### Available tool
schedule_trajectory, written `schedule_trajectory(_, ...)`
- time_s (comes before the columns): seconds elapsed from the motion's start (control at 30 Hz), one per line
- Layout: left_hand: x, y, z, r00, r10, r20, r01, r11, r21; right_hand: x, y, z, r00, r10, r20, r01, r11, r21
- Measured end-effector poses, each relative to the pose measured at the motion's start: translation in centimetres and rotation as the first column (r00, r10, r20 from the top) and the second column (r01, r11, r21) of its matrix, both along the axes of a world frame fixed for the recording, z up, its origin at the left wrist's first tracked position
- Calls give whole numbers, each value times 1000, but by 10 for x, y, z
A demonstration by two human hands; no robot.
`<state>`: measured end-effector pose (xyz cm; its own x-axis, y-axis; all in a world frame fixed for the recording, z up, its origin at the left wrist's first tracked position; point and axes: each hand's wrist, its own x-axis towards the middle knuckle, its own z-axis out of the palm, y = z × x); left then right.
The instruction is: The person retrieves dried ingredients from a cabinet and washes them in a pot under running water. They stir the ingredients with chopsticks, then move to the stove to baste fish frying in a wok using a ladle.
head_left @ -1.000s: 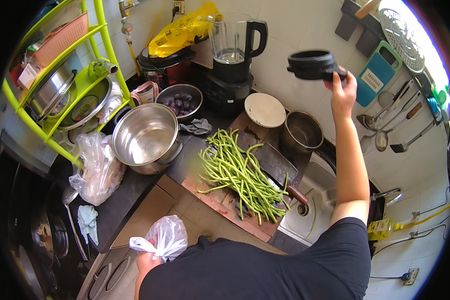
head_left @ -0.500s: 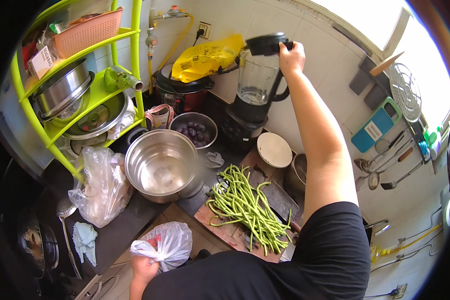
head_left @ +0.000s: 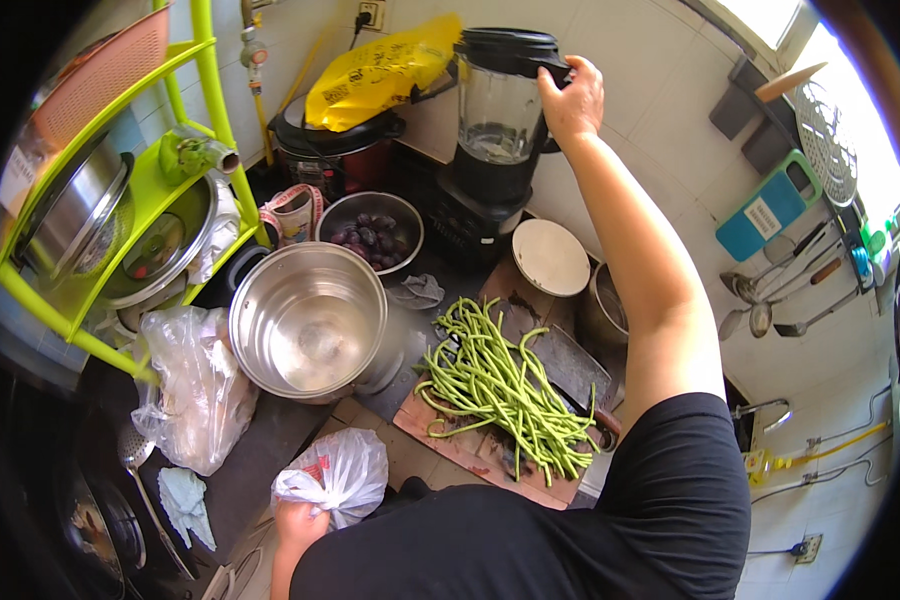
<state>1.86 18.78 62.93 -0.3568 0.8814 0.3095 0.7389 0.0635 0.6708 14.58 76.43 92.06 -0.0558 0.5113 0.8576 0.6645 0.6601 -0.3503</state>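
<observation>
The black lid (head_left: 508, 45) sits atop the blender (head_left: 495, 150) at 12 o'clock, its edge clamped in the right hand (head_left: 575, 105). Well apart from it, at 7 o'clock, the left hand (head_left: 298, 525) grips the gathered neck of a whitish plastic bag (head_left: 350, 475). On the counter (head_left: 270, 435), a steel bowl (head_left: 406, 232) of dark round fruit (head_left: 370, 238) stands at 10 o'clock, a large steel pot (head_left: 320, 335) at 9, and long green beans (head_left: 510, 395) lie on a board (head_left: 480, 458) at 5 o'clock

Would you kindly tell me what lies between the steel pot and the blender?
In the head view, a bowl of dark fruit and a grey cloth lie between pot and blender.
</observation>
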Motion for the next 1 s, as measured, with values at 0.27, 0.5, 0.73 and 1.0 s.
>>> schedule_trajectory(0.27, 9, 23, -6, 996, -85, 34, 87, 993, -81, 41, 5, 5, 965, 101, 240, -128, 987, 97)
schedule_trajectory(0.5, 12, 27, -3, 991, -116, 62, 122, 988, -94, 37, -11, 8, 991, 47, 128, -29, 990, -137)
schedule_trajectory(0.73, 5, 25, -8, 987, -137, 87, 144, 985, -90, 65, 85, -35, 872, 339, -354, -480, 736, -478)
schedule_trajectory(1.0, -12, 24, -11, 985, -168, 41, 171, 981, -92, 39, 87, -49, 640, 349, -685, -680, 673, -291)
